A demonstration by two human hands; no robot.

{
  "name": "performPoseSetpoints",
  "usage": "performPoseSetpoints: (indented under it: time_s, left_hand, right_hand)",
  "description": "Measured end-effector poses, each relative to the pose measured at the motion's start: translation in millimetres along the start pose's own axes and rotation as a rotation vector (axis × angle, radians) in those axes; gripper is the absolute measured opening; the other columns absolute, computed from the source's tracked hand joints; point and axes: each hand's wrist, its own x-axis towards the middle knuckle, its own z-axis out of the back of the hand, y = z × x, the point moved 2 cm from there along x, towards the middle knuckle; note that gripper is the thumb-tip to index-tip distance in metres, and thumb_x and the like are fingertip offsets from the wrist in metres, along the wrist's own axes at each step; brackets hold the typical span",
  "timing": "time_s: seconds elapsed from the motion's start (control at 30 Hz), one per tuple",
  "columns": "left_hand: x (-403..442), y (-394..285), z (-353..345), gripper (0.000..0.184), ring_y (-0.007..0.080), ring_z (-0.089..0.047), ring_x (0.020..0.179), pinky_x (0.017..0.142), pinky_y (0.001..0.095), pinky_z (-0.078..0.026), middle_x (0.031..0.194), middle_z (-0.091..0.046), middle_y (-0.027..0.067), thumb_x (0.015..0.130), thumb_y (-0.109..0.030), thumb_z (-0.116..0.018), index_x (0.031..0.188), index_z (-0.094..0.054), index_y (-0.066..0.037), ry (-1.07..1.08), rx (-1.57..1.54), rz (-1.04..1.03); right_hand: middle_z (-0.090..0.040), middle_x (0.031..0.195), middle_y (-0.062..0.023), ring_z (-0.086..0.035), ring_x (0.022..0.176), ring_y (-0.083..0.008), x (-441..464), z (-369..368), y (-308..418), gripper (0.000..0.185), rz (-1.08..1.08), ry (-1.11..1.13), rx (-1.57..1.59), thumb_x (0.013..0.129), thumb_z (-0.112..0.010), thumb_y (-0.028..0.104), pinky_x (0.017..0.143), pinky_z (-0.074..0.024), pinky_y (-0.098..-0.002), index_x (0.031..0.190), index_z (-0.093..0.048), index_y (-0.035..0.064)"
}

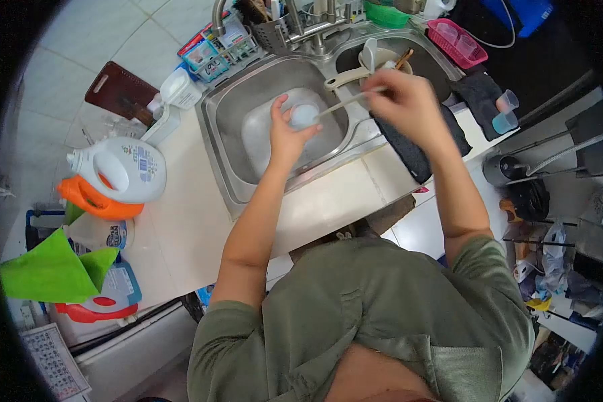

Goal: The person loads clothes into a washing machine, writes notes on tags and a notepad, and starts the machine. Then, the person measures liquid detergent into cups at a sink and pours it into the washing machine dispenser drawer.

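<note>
Over the left sink basin (231, 144), my left hand (287, 139) has its fingers curved around a small translucent cup (304, 114). The cup's round end faces up towards me. My right hand (409, 104) is closed on a thin, pale stick (345, 104), which slants down and left to the cup. Whether the stick ends inside the cup or at its rim I cannot tell, nor what its tip is like. In the right basin, a light-coloured pot (372, 67) with a long handle holds some utensils, partly behind my right hand.
Detergent jugs (141, 171) and a green cloth (53, 268) stand at the left. The faucet (318, 40) rises behind the basins. Dark cloths (405, 154), small stacked cups (504, 122) and a pink basket (442, 41) lie to the right.
</note>
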Motion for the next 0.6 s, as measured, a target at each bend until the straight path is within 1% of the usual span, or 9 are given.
performPoseSetpoints:
  time_s: [0.1,0.23,0.27,0.3,0.37,0.43,0.5,0.53,0.6]
  left_hand:
    - [-2,-3,1,0.085,0.0215,-0.055,0.096,0.083,0.0315,-0.044,0.103,-0.057,0.0152,0.057,-0.002,-0.078,0.125,-0.026,-0.005,-0.002,0.031,-0.03]
    - [-1,1,5,0.084,0.0204,-0.054,0.096,0.084,0.0307,-0.041,0.102,-0.057,0.0147,0.058,-0.004,-0.078,0.124,-0.026,-0.005,-0.048,0.134,-0.089]
    - [-2,-2,6,0.084,0.0204,-0.054,0.096,0.084,0.0307,-0.041,0.102,-0.057,0.0147,0.058,-0.004,-0.078,0.124,-0.026,-0.005,-0.06,0.135,-0.086]
    - [-2,-4,8,0.084,0.02,-0.054,0.097,0.085,0.0306,-0.041,0.102,-0.058,0.0145,0.057,-0.004,-0.078,0.124,-0.026,-0.005,-0.041,0.028,-0.032]
    - [-5,-6,10,0.084,0.0195,-0.054,0.098,0.085,0.0305,-0.04,0.103,-0.058,0.0143,0.057,-0.004,-0.078,0.123,-0.026,-0.005,-0.027,-0.076,0.026]
    - [-2,-3,11,0.084,0.0184,-0.053,0.098,0.084,0.0297,-0.041,0.102,-0.058,0.0132,0.057,-0.002,-0.078,0.123,-0.026,-0.005,-0.044,0.077,-0.034]
    - [1,9,14,0.084,0.0181,-0.053,0.098,0.084,0.0294,-0.041,0.102,-0.059,0.0127,0.057,-0.002,-0.078,0.123,-0.026,-0.005,-0.057,0.066,-0.045]
    - [1,6,15,0.083,0.0178,-0.053,0.098,0.084,0.0291,-0.041,0.101,-0.059,0.0122,0.057,-0.001,-0.078,0.123,-0.027,-0.006,-0.066,0.052,-0.056]
    - [-1,2,15,0.083,0.0178,-0.053,0.097,0.084,0.029,-0.041,0.101,-0.059,0.0121,0.057,-0.001,-0.078,0.123,-0.027,-0.006,-0.056,0.019,-0.041]
  right_hand:
    - [-0.056,0.064,-0.0039,-0.051,0.057,-0.0078,39,-59,-18,0.013,0.159,0.062,-0.004,0.073,-0.058,0.007,0.053,-0.0423,-0.0221,0.083,-0.058,-0.0017]
    - [-0.052,0.059,-0.0056,-0.048,0.053,-0.011,55,-97,-29,0.012,0.031,0.242,0.253,0.077,-0.06,0.01,0.049,-0.0396,-0.0267,0.083,-0.058,-0.0011]
    - [-0.05,0.058,-0.0063,-0.046,0.052,-0.0102,58,-91,-27,0.012,0.14,0.196,0.049,0.079,-0.059,0.011,0.049,-0.0384,-0.0285,0.085,-0.058,-0.0004]
    - [-0.05,0.058,-0.0063,-0.046,0.052,-0.0102,61,-90,-26,0.012,0.146,0.205,0.053,0.079,-0.059,0.011,0.049,-0.0384,-0.0285,0.085,-0.058,-0.0004]
    - [-0.057,0.063,-0.0144,-0.054,0.054,-0.0255,65,-89,-26,0.015,0.205,0.071,-0.145,0.078,-0.058,0.016,0.053,-0.042,-0.0341,0.082,-0.059,0.0013]
    - [-0.058,0.065,-0.0153,-0.057,0.059,-0.0287,63,-95,-24,0.013,0.187,0.097,-0.058,0.078,-0.058,0.015,0.054,-0.0427,-0.0364,0.082,-0.059,0.0021]
    - [-0.059,0.067,-0.0162,-0.058,0.062,-0.031,62,-102,-22,0.013,0.044,0.271,0.111,0.077,-0.058,0.015,0.055,-0.0437,-0.038,0.082,-0.059,0.0027]
    - [-0.059,0.067,-0.0162,-0.058,0.062,-0.031,65,-102,-23,0.013,0.048,0.274,0.113,0.077,-0.058,0.015,0.055,-0.0437,-0.038,0.082,-0.059,0.0027]
    - [-0.054,0.061,-0.0114,-0.048,0.051,-0.0161,70,-100,-28,0.012,0.228,0.086,-0.151,0.081,-0.056,0.01,0.05,-0.0399,-0.029,0.087,-0.057,0.0]
